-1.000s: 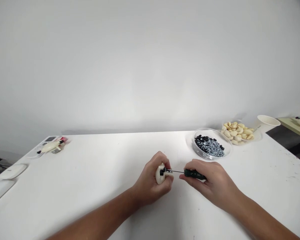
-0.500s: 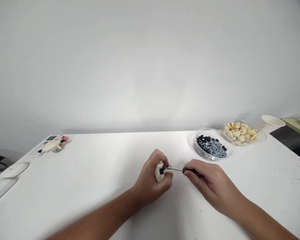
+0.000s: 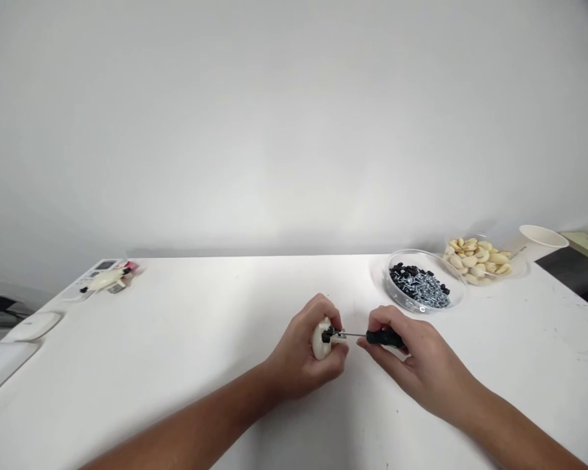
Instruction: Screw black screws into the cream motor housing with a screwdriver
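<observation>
Plain pale grey wall (image 3: 294,117) filling the upper view, white table (image 3: 176,339) across the lower view, pale green side table (image 3: 581,243) at two o'clock, dark floor (image 3: 563,274) just below it, soft even light across the wall

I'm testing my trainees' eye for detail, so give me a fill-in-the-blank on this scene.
The right hand holds a ____ by its dark grip.
The left hand holds a cream part with a small ____ piece on it.
The glass bowl holds silvery ____ among dark pieces.
The paper cup stands to the ____ of the glass bowl.

Missing words: screwdriver; black; screws; right.
</observation>
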Tool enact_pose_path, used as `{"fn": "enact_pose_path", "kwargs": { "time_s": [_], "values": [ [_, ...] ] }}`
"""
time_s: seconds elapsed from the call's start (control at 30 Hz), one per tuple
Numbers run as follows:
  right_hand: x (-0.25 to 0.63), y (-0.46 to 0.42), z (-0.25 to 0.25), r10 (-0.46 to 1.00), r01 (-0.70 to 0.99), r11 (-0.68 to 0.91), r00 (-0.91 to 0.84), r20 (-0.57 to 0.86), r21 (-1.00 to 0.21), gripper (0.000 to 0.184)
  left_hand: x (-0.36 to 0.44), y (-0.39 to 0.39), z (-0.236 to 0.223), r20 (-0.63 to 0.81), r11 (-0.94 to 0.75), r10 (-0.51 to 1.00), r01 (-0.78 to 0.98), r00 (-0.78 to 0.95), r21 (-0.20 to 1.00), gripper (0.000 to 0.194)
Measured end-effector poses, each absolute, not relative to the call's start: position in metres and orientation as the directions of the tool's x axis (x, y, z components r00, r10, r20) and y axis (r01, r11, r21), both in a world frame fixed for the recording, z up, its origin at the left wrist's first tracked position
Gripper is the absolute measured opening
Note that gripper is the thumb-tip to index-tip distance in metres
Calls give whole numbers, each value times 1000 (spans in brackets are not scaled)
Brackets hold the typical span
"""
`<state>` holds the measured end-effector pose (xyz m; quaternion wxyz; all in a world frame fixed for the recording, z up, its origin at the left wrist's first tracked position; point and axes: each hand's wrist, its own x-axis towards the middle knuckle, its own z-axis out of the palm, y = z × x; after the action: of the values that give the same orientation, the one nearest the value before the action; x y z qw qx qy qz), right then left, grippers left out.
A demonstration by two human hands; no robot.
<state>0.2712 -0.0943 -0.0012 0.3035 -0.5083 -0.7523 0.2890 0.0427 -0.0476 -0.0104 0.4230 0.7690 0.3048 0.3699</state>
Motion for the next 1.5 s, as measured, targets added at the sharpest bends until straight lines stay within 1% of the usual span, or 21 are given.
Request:
{"fn": "enact_pose_path", "kwargs": {
  "time_s": [0.07,0.13,0.23,0.33,0.4,0.47,0.6,0.67,0.73,0.83,0.93,1.0,1.1,1.23,1.3,1.43,1.5],
  "values": [
    [270,-94,1,949,589,286,-282,140,-755,15,42,-47,-10,289,-437,788,162,544,885,27],
    [270,-94,6,963,564,236,-244,113,-792,15,42,-48,-9,258,-397,807,166,532,903,27],
    [268,-93,11,984,467,107,-177,26,-878,23,42,-49,-10,222,-353,831,175,511,919,26],
    [262,-95,9,974,329,23,-218,-52,-944,31,43,-49,-13,278,-434,817,220,505,874,28],
    [255,-98,4,972,285,30,-232,-39,-958,24,44,-50,-16,334,-521,768,228,547,823,30],
    [248,-102,-1,981,300,102,-188,46,-948,20,46,-51,-20,365,-575,722,216,588,789,32],
    [240,-108,-4,946,361,324,-117,303,-874,19,48,-51,-23,362,-578,725,232,586,782,36],
    [239,-108,-3,933,385,356,-93,347,-851,18,49,-51,-23,343,-565,735,247,585,787,37],
    [239,-108,-1,945,396,324,-86,317,-859,15,49,-50,-23,329,-560,734,256,594,788,37],
    [238,-106,1,976,357,216,-109,189,-909,12,48,-50,-23,321,-566,723,259,612,783,40],
    [237,-105,0,991,291,103,-114,73,-951,16,47,-50,-24,321,-568,723,262,612,781,43],
    [237,-105,-1,994,284,70,-103,42,-956,19,47,-51,-24,322,-556,740,268,591,786,41],
    [236,-106,-2,993,331,91,-96,63,-939,21,49,-51,-24,298,-519,772,284,562,807,37],
    [236,-108,-3,982,386,187,-64,176,-903,14,51,-51,-23,261,-504,796,358,547,786,40],
    [236,-109,-2,978,400,207,-50,204,-893,14,52,-51,-23,253,-501,805,388,537,774,40],
    [237,-111,0,980,433,193,-36,197,-881,17,52,-51,-23,263,-505,803,376,535,777,40],
    [237,-110,-1,987,425,153,-27,156,-892,20,51,-51,-24,283,-519,795,359,537,776,41]
  ]
}}
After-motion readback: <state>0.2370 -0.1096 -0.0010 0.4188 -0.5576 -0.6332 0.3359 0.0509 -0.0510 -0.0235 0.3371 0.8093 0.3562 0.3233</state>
